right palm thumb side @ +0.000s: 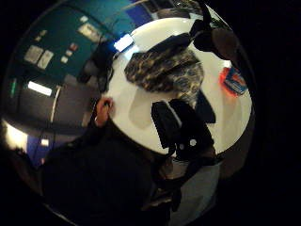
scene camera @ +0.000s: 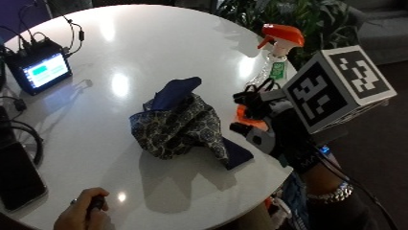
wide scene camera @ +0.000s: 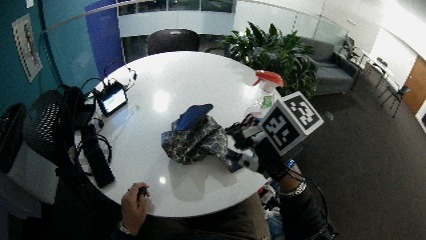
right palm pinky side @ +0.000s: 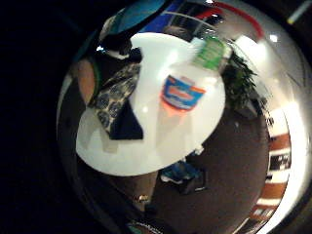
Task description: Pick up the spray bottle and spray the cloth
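Note:
A clear spray bottle with an orange trigger head stands upright near the right edge of the round white table; it also shows in the wide outside view and both palm views. A crumpled navy patterned cloth lies in the middle of the table. My gloved right hand hovers over the table edge, in front of the bottle and right of the cloth, touching neither. Its fingers are relaxed and hold nothing.
A small lit screen with cables sits at the table's far left, and a black phone lies at the left front. The bare left hand rests on the front edge. A large plant stands behind the bottle.

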Action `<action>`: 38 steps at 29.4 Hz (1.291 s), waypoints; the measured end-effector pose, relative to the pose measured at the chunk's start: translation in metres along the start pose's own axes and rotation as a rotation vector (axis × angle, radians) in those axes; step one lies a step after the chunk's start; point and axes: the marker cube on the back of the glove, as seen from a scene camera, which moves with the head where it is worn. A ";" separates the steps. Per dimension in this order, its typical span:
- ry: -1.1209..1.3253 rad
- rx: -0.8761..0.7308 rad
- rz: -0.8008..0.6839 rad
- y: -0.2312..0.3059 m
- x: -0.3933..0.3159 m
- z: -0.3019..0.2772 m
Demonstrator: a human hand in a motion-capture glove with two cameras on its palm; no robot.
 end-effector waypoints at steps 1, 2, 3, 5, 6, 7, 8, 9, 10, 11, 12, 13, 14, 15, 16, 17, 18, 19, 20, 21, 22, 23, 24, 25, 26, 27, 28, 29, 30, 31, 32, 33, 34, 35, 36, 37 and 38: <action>0.004 0.034 0.043 -0.002 0.006 -0.001; 0.005 0.066 0.083 -0.004 0.012 -0.002; 0.004 0.098 0.120 -0.005 0.017 -0.003; -0.010 0.167 0.192 -0.009 0.028 -0.004; -0.020 0.198 0.228 -0.011 0.033 -0.003; -0.031 0.223 0.263 -0.014 0.039 -0.003; -0.042 0.242 0.299 -0.016 0.044 -0.002; -0.051 0.257 0.336 -0.018 0.050 0.000; -0.057 0.269 0.377 -0.020 0.055 0.001; -0.063 0.281 0.421 -0.022 0.060 0.003; -0.070 0.292 0.466 -0.024 0.064 0.004; -0.080 0.304 0.511 -0.026 0.068 0.006; -0.096 0.319 0.553 -0.027 0.072 0.009; -0.118 0.337 0.593 -0.028 0.075 0.011; -0.143 0.356 0.630 -0.028 0.078 0.014; -0.168 0.374 0.661 -0.029 0.081 0.017; -0.192 0.389 0.687 -0.030 0.084 0.020; -0.215 0.399 0.708 -0.031 0.087 0.024; -0.239 0.406 0.724 -0.034 0.089 0.027; -0.264 0.409 0.737 -0.036 0.091 0.030; -0.291 0.412 0.746 -0.039 0.092 0.033; -0.317 0.415 0.754 -0.043 0.093 0.036; -0.342 0.420 0.761 -0.046 0.094 0.038; -0.365 0.428 0.767 -0.049 0.095 0.040; -0.385 0.438 0.774 -0.053 0.095 0.042; -0.405 0.449 0.783 -0.055 0.095 0.044; -0.425 0.461 0.793 -0.057 0.095 0.046; -0.447 0.473 0.804 -0.058 0.095 0.049; -0.470 0.483 0.816 -0.059 0.095 0.051; -0.495 0.492 0.826 -0.058 0.095 0.054; -0.520 0.499 0.835 -0.058 0.095 0.058; -0.545 0.505 0.841 -0.058 0.096 0.061; -0.567 0.513 0.843 -0.058 0.096 0.064; -0.586 0.526 0.843 -0.058 0.097 0.067; -0.600 0.545 0.839 -0.058 0.097 0.070; -0.608 0.569 0.833 -0.059 0.097 0.071; -0.611 0.597 0.826 -0.060 0.098 0.073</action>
